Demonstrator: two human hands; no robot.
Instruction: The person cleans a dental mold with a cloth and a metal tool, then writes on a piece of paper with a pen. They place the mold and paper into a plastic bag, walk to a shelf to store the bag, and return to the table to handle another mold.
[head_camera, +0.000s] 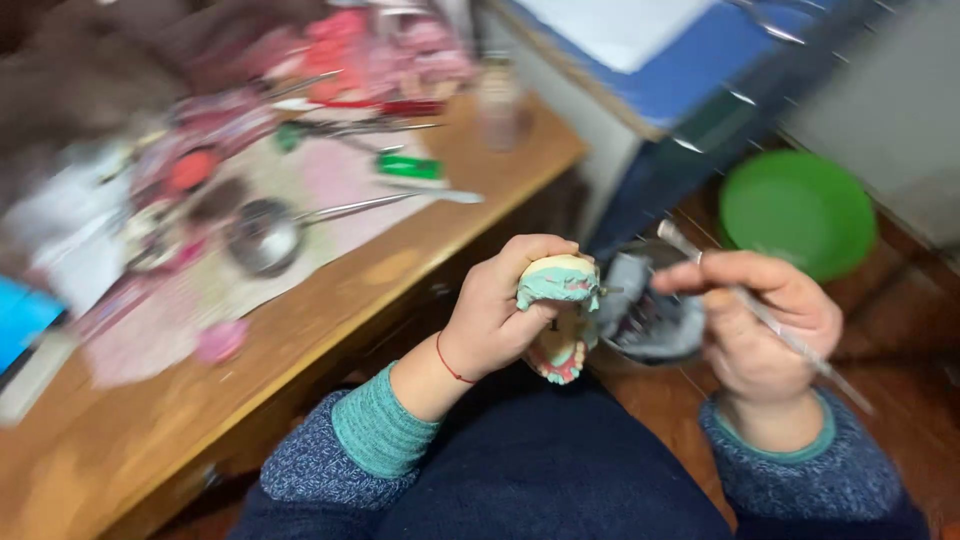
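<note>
The dental cast (558, 283) in the left hand (497, 312) is pale green and cream on top, pink and red beneath. A thin red string (452, 366) circles that wrist. The sleeves (310, 462) are speckled blue-grey with teal-green cuffs. The tool (765, 318) in the right hand (765, 325) is silver. The counter (300, 330) is light brown wood, strewn with pink things toward its far edge, and a silver ladle (268, 236) lies on a pale pink cloth. The bowl (797, 212) on the reddish-brown floor is bright green.
</note>
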